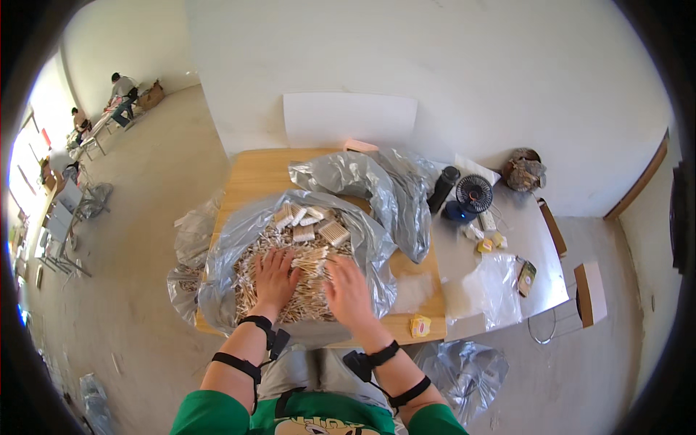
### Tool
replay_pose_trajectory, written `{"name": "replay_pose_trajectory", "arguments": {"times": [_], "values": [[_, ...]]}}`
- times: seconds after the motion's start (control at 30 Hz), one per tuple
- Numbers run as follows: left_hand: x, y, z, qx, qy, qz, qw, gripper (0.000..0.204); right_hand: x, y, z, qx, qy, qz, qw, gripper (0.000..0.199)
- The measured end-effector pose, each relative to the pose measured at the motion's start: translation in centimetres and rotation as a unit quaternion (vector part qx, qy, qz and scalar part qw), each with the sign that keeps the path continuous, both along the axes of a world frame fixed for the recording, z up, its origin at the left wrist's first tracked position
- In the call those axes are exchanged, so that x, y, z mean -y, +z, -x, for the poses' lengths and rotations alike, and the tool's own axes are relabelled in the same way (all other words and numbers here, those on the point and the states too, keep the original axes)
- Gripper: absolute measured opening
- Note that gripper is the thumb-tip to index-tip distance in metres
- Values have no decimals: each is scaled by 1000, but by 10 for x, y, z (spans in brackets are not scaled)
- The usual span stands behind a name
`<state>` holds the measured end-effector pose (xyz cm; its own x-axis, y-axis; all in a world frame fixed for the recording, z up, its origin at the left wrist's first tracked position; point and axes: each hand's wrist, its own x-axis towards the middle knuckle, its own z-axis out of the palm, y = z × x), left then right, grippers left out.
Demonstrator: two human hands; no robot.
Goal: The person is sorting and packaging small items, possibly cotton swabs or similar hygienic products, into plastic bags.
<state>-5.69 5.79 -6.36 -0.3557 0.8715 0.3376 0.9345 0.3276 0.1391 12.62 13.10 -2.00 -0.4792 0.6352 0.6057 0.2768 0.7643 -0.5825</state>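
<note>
Fingertips of the left hand (274, 279) and right hand (348, 291) sink out of sight in a heap of pale sticks (293, 279), two distant people (101, 109) are too small to make out, and the picture's lower edge crops the green sleeves (217, 413).

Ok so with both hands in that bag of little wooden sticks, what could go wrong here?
The open silver bag hangs over the wooden table's near and left edges, so raking by the left hand and right hand could push loose sticks onto the floor. The neat bundles at the far side of the pile could get knocked apart. Bare palms on the sticks may pick up splinters.
</note>
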Motion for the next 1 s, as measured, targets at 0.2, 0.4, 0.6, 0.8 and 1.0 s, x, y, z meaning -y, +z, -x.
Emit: {"name": "replay_pose_trajectory", "arguments": {"times": [0.2, 0.4, 0.6, 0.8, 1.0], "values": [[1, -1, 0, 13, 11, 0, 1000, 41, -13, -34, 49, 206, 37, -79, 975, 40], [1, -6, 1, -5, 14, -24, 1000, 40, -14, -38, 54, 192, 51, -70, 978, 40], [-2, -9, 1, -27, 38, -60, 997, 35, -15, -42, 59, 196, 16, -79, 977, 42], [-6, 0, -4, -41, 35, -57, 997, 36, -19, -41, 57, 177, 22, -86, 980, 46], [-2, -11, -4, -67, 47, -27, 996, 38, -18, -47, 58, 158, 19, -64, 985, 46]]}}
